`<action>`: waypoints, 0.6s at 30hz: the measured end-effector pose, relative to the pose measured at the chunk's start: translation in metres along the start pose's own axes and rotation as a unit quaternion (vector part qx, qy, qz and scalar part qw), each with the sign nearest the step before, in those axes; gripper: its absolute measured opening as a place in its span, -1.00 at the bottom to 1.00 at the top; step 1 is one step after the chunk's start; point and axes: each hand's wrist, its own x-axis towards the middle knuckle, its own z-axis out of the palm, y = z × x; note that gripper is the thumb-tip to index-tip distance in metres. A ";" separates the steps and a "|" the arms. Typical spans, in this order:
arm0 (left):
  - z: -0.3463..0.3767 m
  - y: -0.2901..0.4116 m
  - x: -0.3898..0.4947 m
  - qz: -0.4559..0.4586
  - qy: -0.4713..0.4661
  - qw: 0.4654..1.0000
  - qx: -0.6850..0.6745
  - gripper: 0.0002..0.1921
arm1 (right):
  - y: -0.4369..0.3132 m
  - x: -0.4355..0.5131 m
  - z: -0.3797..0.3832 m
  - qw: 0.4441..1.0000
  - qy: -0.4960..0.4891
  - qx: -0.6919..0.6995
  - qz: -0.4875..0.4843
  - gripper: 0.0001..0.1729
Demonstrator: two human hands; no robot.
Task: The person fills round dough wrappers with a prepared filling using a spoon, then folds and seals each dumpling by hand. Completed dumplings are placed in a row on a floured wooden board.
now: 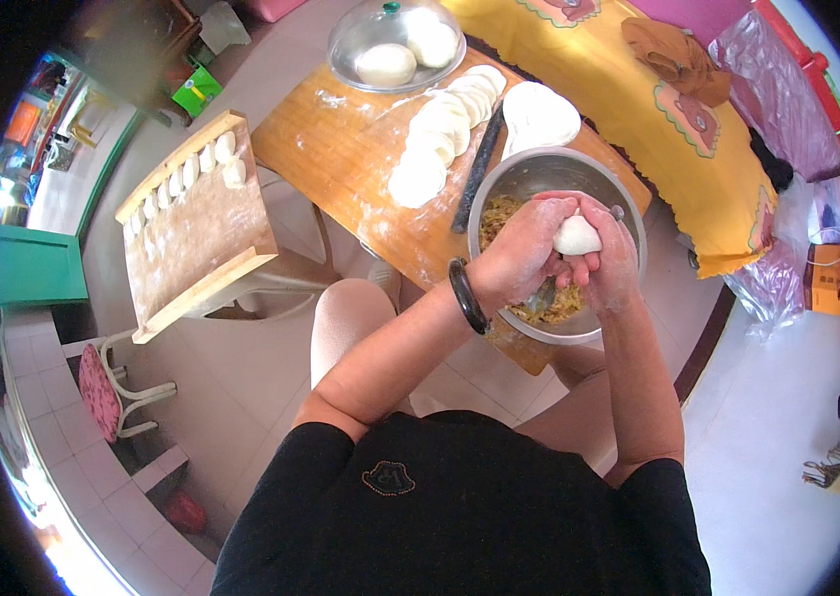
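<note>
Both of my hands close around one white dough dumpling [577, 237], held above a steel mixing bowl [481, 179]. My left hand [528, 238], with a black bangle on its wrist, presses it from the left. From the right, my right hand [610, 257] cups it, and the fingers of both hands meet around it. Chopped filling [498, 216] lies in the bowl below, partly hidden by my hands. A dark rolling pin [481, 167] rests on the wooden table left of the bowl. Beside it overlap several round dough wrappers [438, 138].
More wrappers [539, 115] lie behind the bowl. A steel basin [338, 56] with two dough lumps stands at the table's [316, 141] far end. To the left, a floured wooden board [200, 231] on a chair carries several dumplings [189, 171]. A yellow cloth-covered bed [613, 97] borders the table.
</note>
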 end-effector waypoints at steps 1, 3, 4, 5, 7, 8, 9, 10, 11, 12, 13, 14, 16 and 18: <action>0.003 0.001 -0.002 0.013 0.008 1.000 0.012 -0.61 | -0.003 0.000 0.002 1.000 -0.005 -0.006 0.003 -0.48; 0.009 0.003 -0.006 0.039 0.013 0.999 0.034 -0.63 | -0.003 0.003 0.012 0.993 0.041 -0.081 -0.070 -0.54; 0.011 0.005 -0.009 0.053 0.011 0.998 0.045 -0.64 | -0.005 0.003 0.017 0.985 0.064 -0.119 -0.105 -0.56; 0.013 0.007 -0.011 0.067 0.009 0.996 0.055 -0.64 | -0.008 0.002 0.021 0.982 0.053 -0.138 -0.116 -0.56; 0.015 0.010 -0.017 0.095 -0.007 0.991 0.094 -0.65 | -0.018 -0.006 0.025 0.975 0.033 -0.173 -0.134 -0.56; 0.016 0.010 -0.020 0.118 -0.021 0.987 0.111 -0.65 | -0.021 -0.008 0.027 0.966 0.025 -0.204 -0.156 -0.56; 0.017 0.009 -0.023 0.136 -0.011 0.980 0.147 -0.66 | -0.025 -0.011 0.027 0.956 0.017 -0.234 -0.179 -0.56; 0.017 0.010 -0.024 0.166 -0.009 0.969 0.182 -0.66 | -0.026 -0.012 0.029 0.944 0.013 -0.260 -0.204 -0.56; 0.017 0.010 -0.024 0.198 -0.008 0.955 0.219 -0.66 | -0.027 -0.012 0.029 0.928 0.005 -0.288 -0.235 -0.55; 0.017 0.010 -0.026 0.188 -0.010 0.955 0.231 -0.66 | -0.026 -0.013 0.030 0.926 -0.003 -0.288 -0.243 -0.55; 0.016 0.011 -0.027 0.180 -0.011 0.952 0.246 -0.66 | -0.024 -0.012 0.030 0.926 0.005 -0.277 -0.255 -0.57; 0.014 0.012 -0.029 0.172 -0.013 0.950 0.261 -0.66 | -0.021 -0.013 0.030 0.926 0.011 -0.265 -0.267 -0.59; 0.013 0.013 -0.030 0.140 -0.025 0.956 0.258 -0.65 | -0.017 -0.013 0.029 0.912 0.008 -0.268 -0.310 -0.62; 0.012 0.013 -0.028 0.092 -0.042 0.971 0.217 -0.63 | -0.013 -0.016 0.027 0.928 0.027 -0.260 -0.266 -0.64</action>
